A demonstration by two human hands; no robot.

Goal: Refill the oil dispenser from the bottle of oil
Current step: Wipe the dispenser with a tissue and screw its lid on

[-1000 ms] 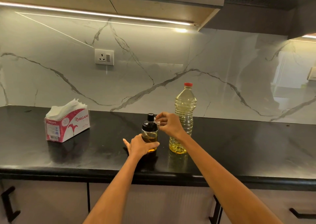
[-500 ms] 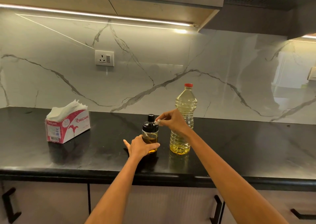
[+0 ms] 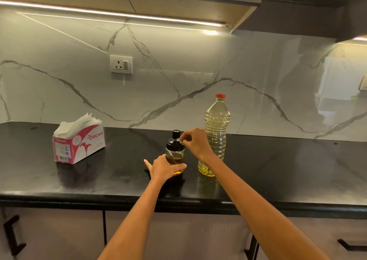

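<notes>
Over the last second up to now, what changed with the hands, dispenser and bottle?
Very little. The right hand keeps pinching a small clear piece at the rim of the oil dispenser's black lid; its fingers shifted only slightly. The left hand still grips the dispenser's glass body. The oil bottle stays capped on the counter, and the tissue box has not moved.

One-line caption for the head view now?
Left hand steadies oil dispenser; right hand pinches its lid tab.
</notes>
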